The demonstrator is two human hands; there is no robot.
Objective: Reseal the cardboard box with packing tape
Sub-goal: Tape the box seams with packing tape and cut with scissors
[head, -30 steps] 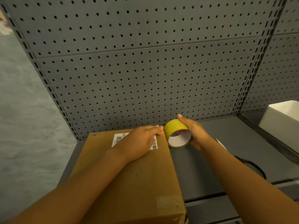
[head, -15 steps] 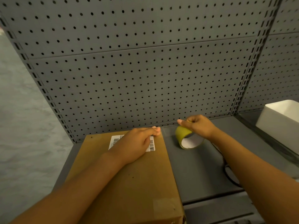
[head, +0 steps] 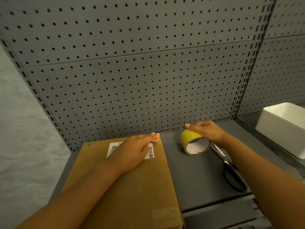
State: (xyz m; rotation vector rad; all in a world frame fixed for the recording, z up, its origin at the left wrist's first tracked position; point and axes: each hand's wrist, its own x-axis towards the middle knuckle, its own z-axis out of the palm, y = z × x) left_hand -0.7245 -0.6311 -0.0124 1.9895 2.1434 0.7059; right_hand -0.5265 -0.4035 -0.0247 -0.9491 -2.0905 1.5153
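Box: I log the cardboard box (head: 132, 187) lying flat on the grey shelf (head: 194, 179), its far edge close to the pegboard back wall (head: 140, 80). All places below are given relative to this box.
Label: a white barcode label (head: 113, 147) sits on the box top near its far edge, partly covered by the hand.
Left hand: the left hand (head: 137, 151) rests palm down on the box top at the far right corner. Its fingers (head: 154, 138) lie extended and together, tips reaching the far edge; they curl round nothing that I can see.
Tape: the yellow roll of packing tape (head: 193, 142) stands on edge on the shelf just right of the box's far right corner, apart from the box, its white core facing me.
Right hand: the right hand (head: 206, 131) grips the top of the roll from above, fingers curled over its rim, thumb pointing toward the box.
Tape strand: I cannot tell whether a free end runs from the roll to the box.
Scissors: black-handled scissors (head: 231, 172) lie on the shelf right of the box, nearer me than the roll, partly under the right forearm.
Bin: a white bin (head: 283, 128) stands well to the right of the box.
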